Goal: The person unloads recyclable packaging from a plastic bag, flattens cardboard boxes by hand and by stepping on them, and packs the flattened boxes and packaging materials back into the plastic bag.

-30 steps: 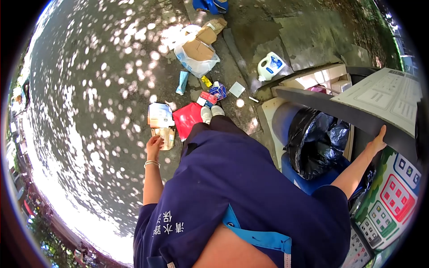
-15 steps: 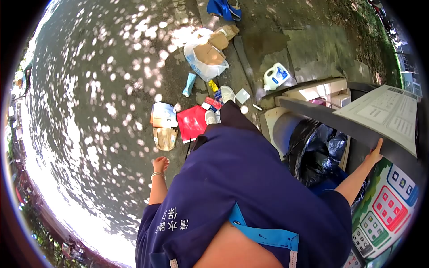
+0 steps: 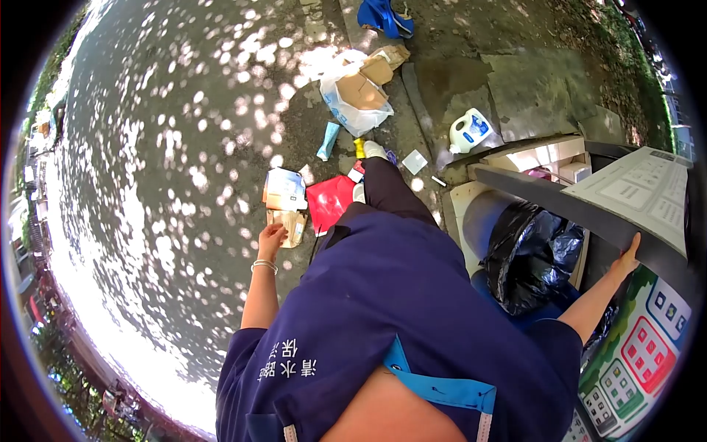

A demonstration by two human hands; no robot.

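The left hand hides the lower left corner of the brown packet

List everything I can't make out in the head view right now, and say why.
All in the head view:
Bottom of the black bin bag: hidden by dark folds.
Most of the blue-purple item: behind the trouser leg and shoe.
Rest of the blue item: cut off by the top edge.
Fine print on the white jug: too small.
Whether the left hand touches the brown packaging: the overhead angle hides any gap.
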